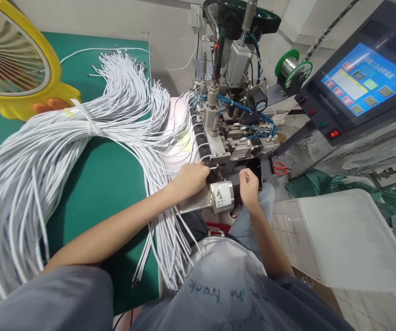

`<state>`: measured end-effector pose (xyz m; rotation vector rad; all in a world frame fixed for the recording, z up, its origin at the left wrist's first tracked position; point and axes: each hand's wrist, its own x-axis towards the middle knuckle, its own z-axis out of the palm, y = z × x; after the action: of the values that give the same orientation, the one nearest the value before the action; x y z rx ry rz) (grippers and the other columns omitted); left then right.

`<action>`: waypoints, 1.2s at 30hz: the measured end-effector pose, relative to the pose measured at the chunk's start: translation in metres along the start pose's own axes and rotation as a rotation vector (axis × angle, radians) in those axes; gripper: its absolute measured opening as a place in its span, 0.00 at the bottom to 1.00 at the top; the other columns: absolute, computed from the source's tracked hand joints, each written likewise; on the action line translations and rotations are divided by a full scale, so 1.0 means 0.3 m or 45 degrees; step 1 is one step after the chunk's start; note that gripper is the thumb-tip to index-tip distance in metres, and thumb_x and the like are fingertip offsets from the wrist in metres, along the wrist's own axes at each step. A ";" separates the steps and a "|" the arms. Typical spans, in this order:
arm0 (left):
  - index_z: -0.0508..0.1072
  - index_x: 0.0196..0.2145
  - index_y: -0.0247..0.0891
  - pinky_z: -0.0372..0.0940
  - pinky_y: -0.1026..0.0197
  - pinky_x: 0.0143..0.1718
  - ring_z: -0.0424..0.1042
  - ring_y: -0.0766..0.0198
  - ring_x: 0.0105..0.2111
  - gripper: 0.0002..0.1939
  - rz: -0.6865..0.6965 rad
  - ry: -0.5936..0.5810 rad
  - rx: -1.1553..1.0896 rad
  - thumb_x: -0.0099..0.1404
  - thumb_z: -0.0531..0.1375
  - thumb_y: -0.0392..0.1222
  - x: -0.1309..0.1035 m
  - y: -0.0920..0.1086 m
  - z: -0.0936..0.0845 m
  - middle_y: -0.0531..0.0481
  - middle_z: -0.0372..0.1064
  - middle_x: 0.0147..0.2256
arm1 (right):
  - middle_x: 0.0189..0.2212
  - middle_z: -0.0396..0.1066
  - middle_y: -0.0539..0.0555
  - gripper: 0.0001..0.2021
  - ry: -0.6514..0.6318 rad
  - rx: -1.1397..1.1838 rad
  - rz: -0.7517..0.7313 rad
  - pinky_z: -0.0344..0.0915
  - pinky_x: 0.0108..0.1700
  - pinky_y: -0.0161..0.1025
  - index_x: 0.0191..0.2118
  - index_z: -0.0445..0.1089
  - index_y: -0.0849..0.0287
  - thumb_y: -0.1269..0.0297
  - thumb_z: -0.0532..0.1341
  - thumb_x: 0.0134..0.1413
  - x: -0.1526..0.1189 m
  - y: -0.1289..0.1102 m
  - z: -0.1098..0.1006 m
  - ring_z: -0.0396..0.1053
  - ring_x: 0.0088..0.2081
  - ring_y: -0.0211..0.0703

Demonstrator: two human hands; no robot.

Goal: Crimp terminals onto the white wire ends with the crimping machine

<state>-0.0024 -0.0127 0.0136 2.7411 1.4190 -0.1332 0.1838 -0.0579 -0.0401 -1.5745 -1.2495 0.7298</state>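
A large bundle of white cables (111,115), tied with a white strip, lies across the green table. Several cable ends run into the metal machine (218,142) in the middle. My left hand (193,178) is closed at the machine's front edge, beside a cable end; its fingertips are partly hidden, and what they hold is too small to name. My right hand (249,185) is closed in a loose fist right of the silver cylinder (222,196); anything inside it is hidden.
A yellow fan (54,59) stands on the green table (115,177) at upper left. Right of the machine are a solder-like wire spool (289,66), a lit control screen (368,85) and red-handled scissors (280,168). A white board (352,239) is at lower right.
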 end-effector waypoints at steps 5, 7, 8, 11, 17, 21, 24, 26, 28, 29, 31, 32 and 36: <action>0.71 0.42 0.29 0.61 0.59 0.30 0.73 0.54 0.33 0.16 -0.093 0.056 0.019 0.62 0.47 0.29 0.005 -0.008 0.003 0.37 0.70 0.34 | 0.19 0.67 0.49 0.11 -0.524 -0.093 -0.131 0.56 0.28 0.36 0.28 0.70 0.56 0.61 0.54 0.56 -0.270 -0.077 0.058 0.62 0.22 0.40; 0.71 0.41 0.28 0.61 0.58 0.30 0.73 0.53 0.33 0.16 -0.084 0.064 0.007 0.62 0.47 0.29 0.008 -0.010 0.009 0.36 0.71 0.33 | 0.23 0.72 0.51 0.08 -0.794 -0.121 -0.170 0.58 0.31 0.36 0.29 0.72 0.55 0.63 0.57 0.54 -0.338 -0.077 0.120 0.66 0.25 0.41; 0.72 0.40 0.28 0.61 0.58 0.30 0.73 0.53 0.33 0.16 -0.081 0.067 0.003 0.62 0.47 0.29 0.009 -0.010 0.009 0.36 0.71 0.33 | 0.24 0.73 0.51 0.08 -0.886 -0.132 -0.187 0.59 0.31 0.36 0.29 0.73 0.55 0.64 0.57 0.54 -0.358 -0.073 0.148 0.67 0.26 0.41; 0.73 0.35 0.27 0.61 0.57 0.29 0.72 0.53 0.31 0.15 -0.086 0.076 0.010 0.62 0.46 0.30 0.004 0.008 -0.001 0.36 0.70 0.31 | 0.25 0.73 0.51 0.10 -0.975 -0.190 -0.215 0.58 0.32 0.35 0.27 0.72 0.58 0.69 0.55 0.55 -0.368 -0.066 0.185 0.67 0.27 0.40; 0.74 0.39 0.32 0.63 0.61 0.40 0.70 0.60 0.39 0.16 0.432 0.176 -0.690 0.67 0.49 0.42 -0.060 0.127 -0.031 0.42 0.70 0.38 | 0.25 0.73 0.53 0.12 -0.839 -0.234 -0.150 0.59 0.31 0.35 0.29 0.71 0.60 0.66 0.52 0.58 -0.300 -0.104 0.024 0.68 0.28 0.41; 0.71 0.46 0.31 0.62 0.64 0.41 0.69 0.63 0.40 0.17 0.613 0.070 -1.137 0.67 0.52 0.46 -0.087 0.173 -0.023 0.43 0.71 0.40 | 0.25 0.72 0.52 0.06 -0.527 -0.078 -0.060 0.62 0.30 0.34 0.29 0.69 0.60 0.67 0.56 0.52 -0.234 -0.120 -0.098 0.68 0.27 0.40; 0.72 0.45 0.31 0.61 0.66 0.30 0.67 0.66 0.28 0.19 0.508 0.024 -1.340 0.63 0.57 0.48 -0.080 0.164 -0.024 0.48 0.71 0.30 | 0.23 0.69 0.49 0.05 -0.298 0.150 -0.048 0.65 0.29 0.33 0.29 0.67 0.59 0.65 0.62 0.45 -0.206 -0.139 -0.134 0.67 0.26 0.37; 0.73 0.44 0.32 0.60 0.67 0.29 0.67 0.67 0.27 0.17 0.529 0.046 -1.429 0.64 0.57 0.46 -0.071 0.151 -0.031 0.50 0.70 0.28 | 0.23 0.68 0.49 0.07 -0.202 0.263 -0.061 0.66 0.29 0.33 0.27 0.66 0.59 0.64 0.64 0.43 -0.201 -0.152 -0.134 0.67 0.25 0.37; 0.74 0.43 0.33 0.60 0.67 0.31 0.68 0.67 0.29 0.15 0.566 0.102 -1.462 0.65 0.56 0.45 -0.066 0.140 -0.042 0.49 0.71 0.30 | 0.23 0.69 0.49 0.07 -0.137 0.342 -0.069 0.67 0.30 0.34 0.28 0.66 0.58 0.64 0.64 0.43 -0.204 -0.162 -0.124 0.68 0.26 0.37; 0.74 0.42 0.33 0.61 0.67 0.32 0.68 0.66 0.31 0.14 0.578 0.133 -1.462 0.65 0.55 0.45 -0.065 0.137 -0.047 0.48 0.72 0.32 | 0.24 0.70 0.50 0.07 -0.113 0.380 -0.065 0.68 0.31 0.34 0.28 0.67 0.58 0.64 0.64 0.43 -0.206 -0.166 -0.119 0.69 0.27 0.38; 0.74 0.40 0.33 0.61 0.66 0.33 0.69 0.66 0.32 0.14 0.583 0.199 -1.443 0.66 0.54 0.44 -0.067 0.134 -0.055 0.46 0.72 0.34 | 0.27 0.72 0.51 0.08 -0.062 0.466 -0.058 0.70 0.32 0.35 0.31 0.68 0.58 0.63 0.65 0.43 -0.211 -0.172 -0.112 0.71 0.29 0.39; 0.74 0.39 0.33 0.61 0.66 0.33 0.69 0.66 0.32 0.14 0.583 0.235 -1.424 0.67 0.53 0.44 -0.068 0.133 -0.056 0.46 0.72 0.33 | 0.28 0.72 0.51 0.08 -0.042 0.509 -0.058 0.70 0.33 0.36 0.32 0.69 0.58 0.63 0.64 0.44 -0.212 -0.174 -0.111 0.71 0.30 0.39; 0.74 0.34 0.33 0.61 0.67 0.32 0.67 0.68 0.28 0.14 0.594 0.365 -1.338 0.67 0.51 0.43 -0.067 0.131 -0.052 0.48 0.69 0.28 | 0.29 0.73 0.52 0.07 -0.074 0.663 -0.103 0.71 0.32 0.37 0.34 0.71 0.58 0.61 0.62 0.49 -0.202 -0.167 -0.111 0.71 0.28 0.39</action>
<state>0.0189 -0.0504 0.0314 2.0910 0.5310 0.7994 0.1765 -0.1252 0.0120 -1.0779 -1.0478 0.9629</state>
